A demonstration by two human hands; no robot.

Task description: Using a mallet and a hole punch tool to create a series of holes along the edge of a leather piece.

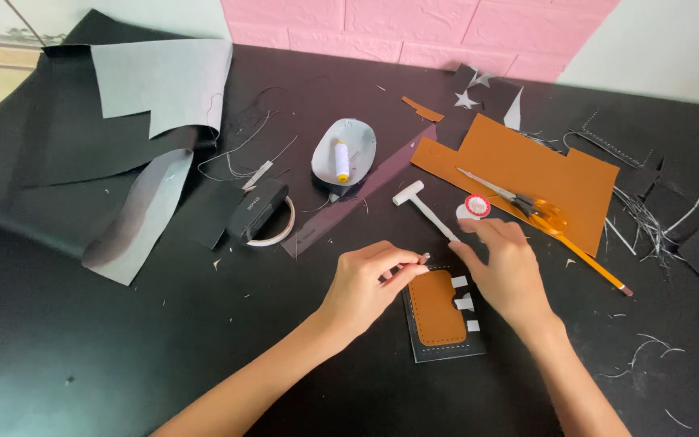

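**A:** Any packaging or labels near the leather piece (438,311)?

**B:** Nothing boxed. Up and to the left of it sits a black tape dispenser (259,212) with a pale roll, and beyond that an oval grey dish (357,142) holding a white thread spool with a yellow end (341,161). Just above the piece lies a small round red-and-white disc (476,205), beside a white T-shaped tool (422,207).

**A:** How much room is around it?

**B:** The black desk (82,348) is open to the lower left of the piece. To the upper right lies a tan leather sheet (527,166) with orange-handled scissors (527,202) on it and a pencil (596,267) running down from there. Thread scraps litter the right side. Far to the left lie big black-and-grey sheets (123,137), partly curled. A clear ruler (357,194) slants above.

**A:** And the piece itself?

**B:** A tan rounded patch on a black rectangular backing with a line of stitch holes along its border. Three small white tabs (464,303) stick out along its right edge. It lies flat between both hands.

**A:** The hands?

**B:** The left hand (366,283) is closed in a pinch at the piece's top edge, on something thin, perhaps a needle; it's too small to tell. The right hand (507,271) rests curled with fingers bent by the top right corner; I can't tell whether it grips anything.
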